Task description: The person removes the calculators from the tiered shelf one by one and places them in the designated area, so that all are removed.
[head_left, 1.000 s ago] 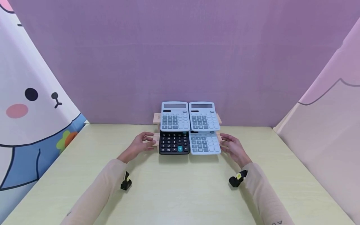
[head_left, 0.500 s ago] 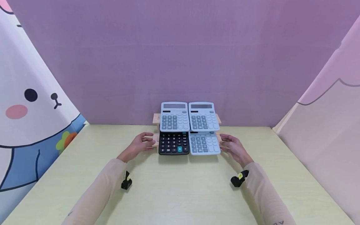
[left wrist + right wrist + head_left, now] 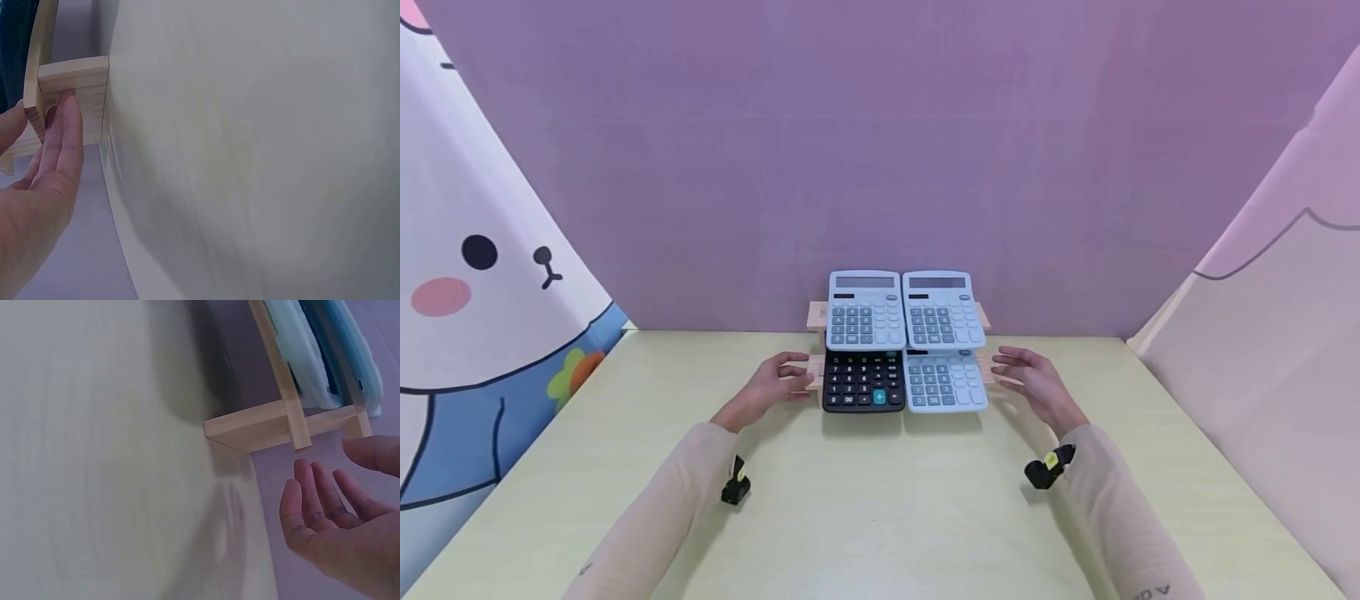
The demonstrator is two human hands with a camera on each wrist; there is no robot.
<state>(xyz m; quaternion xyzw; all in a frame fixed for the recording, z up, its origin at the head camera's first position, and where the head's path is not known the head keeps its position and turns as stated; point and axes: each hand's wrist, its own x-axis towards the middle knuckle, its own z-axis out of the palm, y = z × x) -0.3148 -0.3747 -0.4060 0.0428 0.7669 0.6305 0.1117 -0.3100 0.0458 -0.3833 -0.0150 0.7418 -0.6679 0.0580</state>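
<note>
A two-tier wooden rack (image 3: pixel 816 316) stands at the back of the table. Two light blue calculators, one on the left (image 3: pixel 866 310) and one on the right (image 3: pixel 943 310), lie side by side on its upper tier. Below them are a black calculator (image 3: pixel 864 383) and another light blue calculator (image 3: pixel 947 383), partly covered from above. My left hand (image 3: pixel 769 389) grips the left end of the lower board; in the left wrist view its thumb (image 3: pixel 11 127) and fingers lie on either side of that board. My right hand (image 3: pixel 1033 385) is apart from the rack's right end, fingers loosely extended.
The pale wooden table (image 3: pixel 880 517) spreads in front of the rack. A purple curtain (image 3: pixel 880 167) hangs right behind it. A cartoon-printed cloth (image 3: pixel 497 317) borders the left side, and a pink and cream cloth (image 3: pixel 1285 350) the right.
My right hand has let go of the rack's right end and moved outward to the right. The left hand, the rack and the calculators look unmoved.
</note>
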